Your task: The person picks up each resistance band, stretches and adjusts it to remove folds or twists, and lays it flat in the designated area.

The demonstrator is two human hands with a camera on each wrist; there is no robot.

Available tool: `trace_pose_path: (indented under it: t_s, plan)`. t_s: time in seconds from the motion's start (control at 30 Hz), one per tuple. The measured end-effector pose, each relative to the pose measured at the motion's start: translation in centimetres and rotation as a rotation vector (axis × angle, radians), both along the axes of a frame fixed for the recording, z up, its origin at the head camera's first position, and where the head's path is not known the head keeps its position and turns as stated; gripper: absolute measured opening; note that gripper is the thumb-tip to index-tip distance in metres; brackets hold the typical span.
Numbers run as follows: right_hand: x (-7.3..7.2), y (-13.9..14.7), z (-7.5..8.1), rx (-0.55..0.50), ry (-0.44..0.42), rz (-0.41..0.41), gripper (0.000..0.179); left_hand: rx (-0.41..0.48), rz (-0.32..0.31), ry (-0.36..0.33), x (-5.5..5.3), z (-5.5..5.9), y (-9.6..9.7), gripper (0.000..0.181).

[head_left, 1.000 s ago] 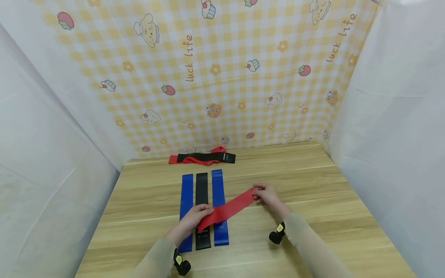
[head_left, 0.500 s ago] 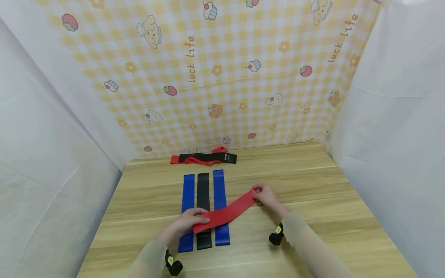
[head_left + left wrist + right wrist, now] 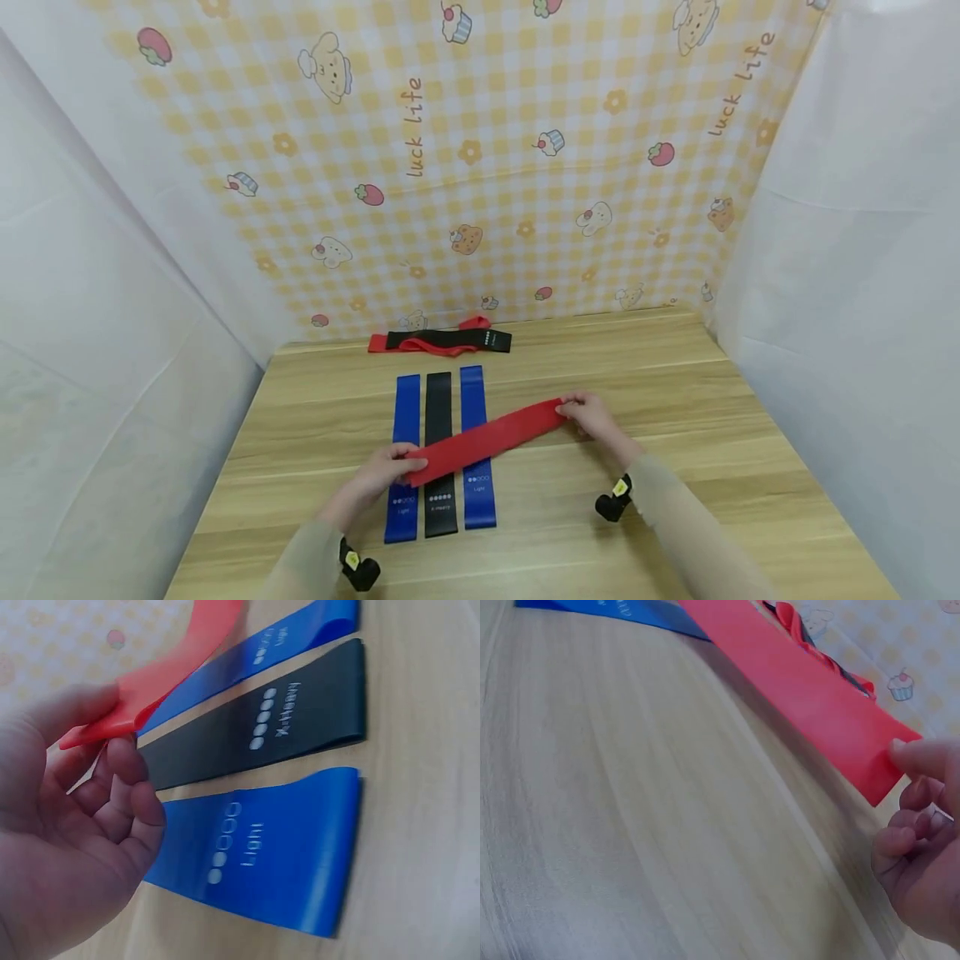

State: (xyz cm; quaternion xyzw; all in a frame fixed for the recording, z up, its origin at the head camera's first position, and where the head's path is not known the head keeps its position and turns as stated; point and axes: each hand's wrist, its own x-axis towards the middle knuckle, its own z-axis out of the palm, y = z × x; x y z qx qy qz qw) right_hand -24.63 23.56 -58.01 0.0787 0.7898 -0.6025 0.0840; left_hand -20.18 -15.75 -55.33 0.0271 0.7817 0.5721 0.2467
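A red resistance band [image 3: 491,436] is stretched out flat between my two hands, above the laid-out bands. My left hand [image 3: 384,473] pinches its left end between thumb and fingers, also plain in the left wrist view. At the other end, my right hand [image 3: 592,418] pinches the band's tip. Beneath lie a blue band [image 3: 407,408] marked Light, a black band [image 3: 439,404] marked X-Heavy and a second blue band [image 3: 473,396] marked Light, side by side. The red band covers part of each.
Toward the back of the wooden table [image 3: 600,358] lies a loose pile with a black band [image 3: 450,337] over red band [image 3: 438,349]. A patterned cloth [image 3: 480,192] hangs behind, and white sheets [image 3: 840,208] flank both sides.
My left hand has moved left and my right hand slightly right, drawing the red band out longer and straighter. The other bands stay where they were.
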Motion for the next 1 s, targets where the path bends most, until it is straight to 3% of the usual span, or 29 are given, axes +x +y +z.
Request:
trace_pose_path:
  t_s: [0.2,0.33,0.43,0.77,1.0]
  plan:
    - [0.1,0.9,0.8,-0.232,0.006,0.025,0.023,-0.035,0.154,0.046,-0.7,0.6,-0.3,0.032]
    - [0.3,0.9,1.2,-0.288,-0.004,0.039,0.021,-0.084,0.233,0.064,-0.8,0.5,-0.1,0.035]
    - [0.4,0.9,0.7,-0.3,0.006,0.043,0.018,-0.069,0.273,0.077,-0.9,0.3,0.2,0.034]
    - [1.2,1.1,0.0,-0.305,0.017,0.032,0.019,-0.002,0.323,0.121,-0.8,0.1,0.3,0.028]
    - [1.5,1.2,-0.2,-0.405,0.046,-0.028,0.018,-0.005,0.32,0.135,-1.0,0.0,0.5,0.03]
